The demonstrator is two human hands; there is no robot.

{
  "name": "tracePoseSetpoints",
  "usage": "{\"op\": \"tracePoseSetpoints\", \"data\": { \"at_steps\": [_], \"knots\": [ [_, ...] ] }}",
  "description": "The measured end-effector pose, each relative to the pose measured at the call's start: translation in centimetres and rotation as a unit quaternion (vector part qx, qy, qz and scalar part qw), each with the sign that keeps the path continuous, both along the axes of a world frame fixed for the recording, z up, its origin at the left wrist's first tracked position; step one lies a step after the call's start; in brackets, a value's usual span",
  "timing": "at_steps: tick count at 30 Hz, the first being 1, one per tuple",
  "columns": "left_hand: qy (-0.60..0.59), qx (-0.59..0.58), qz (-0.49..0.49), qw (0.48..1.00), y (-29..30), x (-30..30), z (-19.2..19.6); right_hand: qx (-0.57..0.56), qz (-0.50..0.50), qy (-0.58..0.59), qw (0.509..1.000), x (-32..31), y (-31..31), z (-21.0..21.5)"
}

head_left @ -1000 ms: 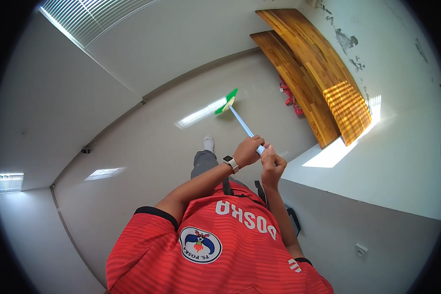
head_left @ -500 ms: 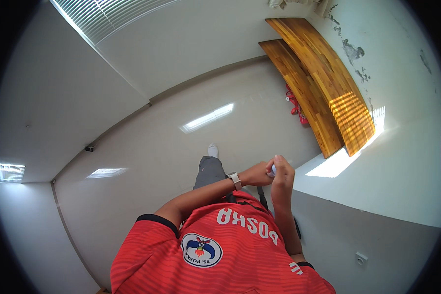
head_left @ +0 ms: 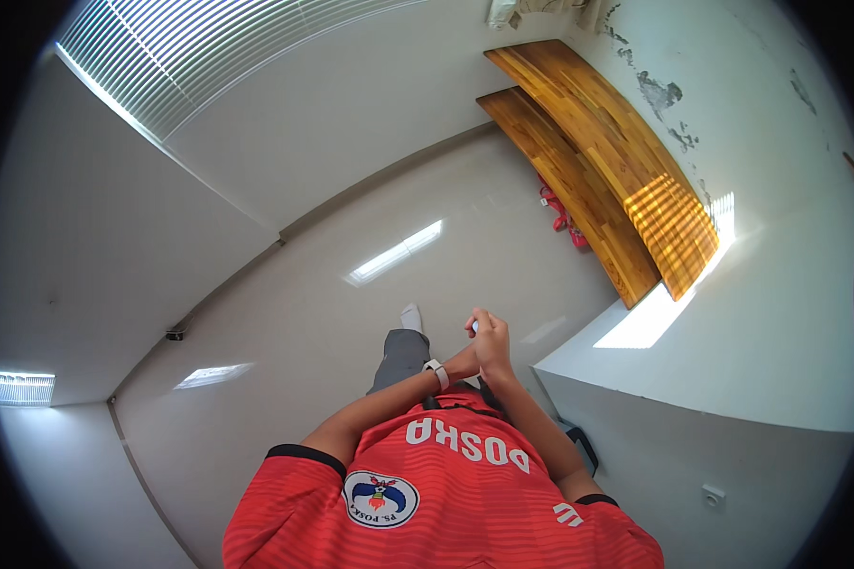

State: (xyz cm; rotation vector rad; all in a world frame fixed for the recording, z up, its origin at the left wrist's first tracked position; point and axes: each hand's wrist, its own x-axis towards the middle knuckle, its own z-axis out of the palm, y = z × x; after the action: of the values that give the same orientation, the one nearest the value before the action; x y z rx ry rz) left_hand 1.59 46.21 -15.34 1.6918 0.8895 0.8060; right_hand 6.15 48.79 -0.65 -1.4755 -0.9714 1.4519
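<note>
Both hands meet in front of the chest, above the pale tiled floor (head_left: 285, 313); the right hand (head_left: 491, 339) is curled in front with its fingers folded together, and a small pale bit shows at its fingertips, too small to tell what it is; the left hand (head_left: 467, 358) lies just behind it, mostly hidden, so whether it grips anything cannot be told; a white wristwatch (head_left: 436, 373) sits on the left wrist; below the hands a grey trouser leg (head_left: 400, 358) ends in a white sock (head_left: 411, 316) on the floor; the person wears a red jersey (head_left: 446, 503); two wooden benches (head_left: 588, 161) stand along the far wall, with red items (head_left: 562, 216) under the nearer one
</note>
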Motion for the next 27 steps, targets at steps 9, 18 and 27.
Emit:
{"op": "tracePoseSetpoints", "data": {
  "at_steps": [9, 18, 27],
  "knots": [
    [-0.133, -0.236, 0.162, 0.949, 5.7, -3.9, 9.7, 0.088, -0.078, 0.118, 0.986, -1.9, 3.6, 3.6],
    [0.015, 0.062, 0.207, 0.976, 9.0, -5.4, 7.2, 0.185, -0.115, 0.149, 0.965, -0.4, 2.5, 2.7],
    [0.093, -0.021, 0.155, 0.983, 5.8, -4.3, 10.7, 0.237, -0.114, 0.122, 0.957, 1.8, -1.2, 10.6]
  ]
}}
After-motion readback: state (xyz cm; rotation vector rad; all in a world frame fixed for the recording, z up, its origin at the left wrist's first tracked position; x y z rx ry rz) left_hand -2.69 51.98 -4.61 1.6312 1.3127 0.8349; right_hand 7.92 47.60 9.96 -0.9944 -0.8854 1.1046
